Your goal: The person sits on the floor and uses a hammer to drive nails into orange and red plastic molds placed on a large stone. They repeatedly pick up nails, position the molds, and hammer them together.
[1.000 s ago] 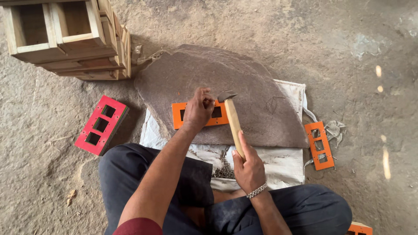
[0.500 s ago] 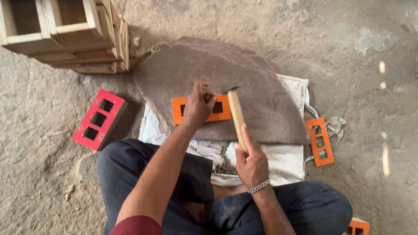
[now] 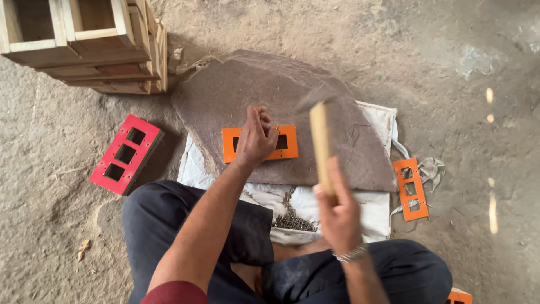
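An orange rectangular plate with cut-out windows (image 3: 286,144) lies flat on a large grey-brown stone slab (image 3: 236,93). My left hand (image 3: 256,136) rests on the plate, its fingers pinched at the plate's upper edge on something too small to make out. My right hand (image 3: 337,211) grips the wooden handle of a hammer (image 3: 320,143). The hammer is raised above the slab and its head is blurred.
A white sack (image 3: 371,205) lies under the slab with a pile of small nails (image 3: 291,219) on it. A red plate with windows (image 3: 126,153) lies at the left, another orange plate (image 3: 410,188) at the right. Stacked wooden boxes (image 3: 84,42) stand at the top left.
The hammer has swung up off the plate and now blurs in the air. My left hand stays pinched on the plate. The camera has come closer.
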Demonstrator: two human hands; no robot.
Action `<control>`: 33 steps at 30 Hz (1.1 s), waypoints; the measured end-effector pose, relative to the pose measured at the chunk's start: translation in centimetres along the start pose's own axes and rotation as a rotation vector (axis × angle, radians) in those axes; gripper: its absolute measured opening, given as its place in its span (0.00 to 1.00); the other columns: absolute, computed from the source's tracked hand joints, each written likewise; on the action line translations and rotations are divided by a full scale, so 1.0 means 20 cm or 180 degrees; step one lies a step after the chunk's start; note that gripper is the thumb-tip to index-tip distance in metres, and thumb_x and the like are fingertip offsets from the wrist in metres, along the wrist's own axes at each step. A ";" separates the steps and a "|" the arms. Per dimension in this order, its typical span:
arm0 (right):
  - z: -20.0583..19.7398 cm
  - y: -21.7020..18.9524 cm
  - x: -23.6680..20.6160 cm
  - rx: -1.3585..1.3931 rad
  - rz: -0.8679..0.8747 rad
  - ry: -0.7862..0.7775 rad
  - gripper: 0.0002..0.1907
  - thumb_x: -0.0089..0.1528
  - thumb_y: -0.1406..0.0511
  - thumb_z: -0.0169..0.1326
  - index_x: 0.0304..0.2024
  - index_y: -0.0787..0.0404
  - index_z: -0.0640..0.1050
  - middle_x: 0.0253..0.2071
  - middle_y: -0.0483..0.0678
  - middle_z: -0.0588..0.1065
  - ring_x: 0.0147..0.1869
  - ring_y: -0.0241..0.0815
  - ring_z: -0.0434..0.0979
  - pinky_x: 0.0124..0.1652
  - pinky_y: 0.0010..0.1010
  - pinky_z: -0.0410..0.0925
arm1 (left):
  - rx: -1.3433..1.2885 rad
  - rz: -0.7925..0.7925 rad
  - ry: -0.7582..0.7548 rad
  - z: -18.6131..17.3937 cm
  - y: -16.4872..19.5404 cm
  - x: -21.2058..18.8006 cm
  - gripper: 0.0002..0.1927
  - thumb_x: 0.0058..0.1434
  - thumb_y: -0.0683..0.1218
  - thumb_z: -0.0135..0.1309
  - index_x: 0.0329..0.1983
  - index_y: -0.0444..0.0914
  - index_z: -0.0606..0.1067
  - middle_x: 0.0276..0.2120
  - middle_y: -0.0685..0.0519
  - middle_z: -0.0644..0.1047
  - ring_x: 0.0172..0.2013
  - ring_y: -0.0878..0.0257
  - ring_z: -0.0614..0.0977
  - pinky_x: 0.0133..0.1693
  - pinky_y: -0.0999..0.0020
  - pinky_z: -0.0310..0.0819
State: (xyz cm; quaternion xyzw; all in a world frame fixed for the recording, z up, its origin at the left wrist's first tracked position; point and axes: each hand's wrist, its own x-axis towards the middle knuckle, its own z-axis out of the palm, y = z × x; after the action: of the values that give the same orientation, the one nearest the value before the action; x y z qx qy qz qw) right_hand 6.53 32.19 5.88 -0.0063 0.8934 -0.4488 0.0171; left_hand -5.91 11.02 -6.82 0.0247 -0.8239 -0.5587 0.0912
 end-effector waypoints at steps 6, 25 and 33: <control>-0.33 -0.18 0.04 0.0557 -0.2651 0.2704 0.30 0.71 0.66 0.54 0.74 0.62 0.64 0.46 0.53 0.75 0.41 0.40 0.73 0.38 0.30 0.71 | -0.0138 0.0540 0.0430 0.03 -0.11 -0.03 0.20 0.60 0.31 0.44 0.54 0.34 0.59 0.39 0.43 0.71 0.37 0.53 0.75 0.42 0.57 0.75; 0.36 0.06 -0.07 -0.1166 -0.1145 0.0602 0.30 0.69 0.66 0.50 0.74 0.57 0.64 0.45 0.58 0.78 0.41 0.48 0.80 0.35 0.35 0.74 | 0.0103 0.0247 0.0235 0.01 -0.12 -0.02 0.16 0.62 0.33 0.42 0.49 0.38 0.55 0.35 0.43 0.70 0.34 0.44 0.76 0.39 0.47 0.72; 0.20 0.25 -0.14 -0.0959 0.0220 0.0230 0.35 0.66 0.62 0.52 0.75 0.49 0.58 0.41 0.48 0.78 0.22 0.32 0.73 0.16 0.23 0.69 | -0.0079 0.0031 0.0032 0.00 -0.11 -0.02 0.17 0.62 0.32 0.44 0.50 0.38 0.56 0.37 0.46 0.69 0.36 0.51 0.75 0.39 0.54 0.75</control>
State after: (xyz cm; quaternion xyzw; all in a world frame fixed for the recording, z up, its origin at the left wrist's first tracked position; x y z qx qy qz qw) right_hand 9.43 32.09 -0.52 0.0381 0.9504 -0.3088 -0.0008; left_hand -5.74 10.33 -8.86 0.0224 -0.8165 -0.5684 0.0983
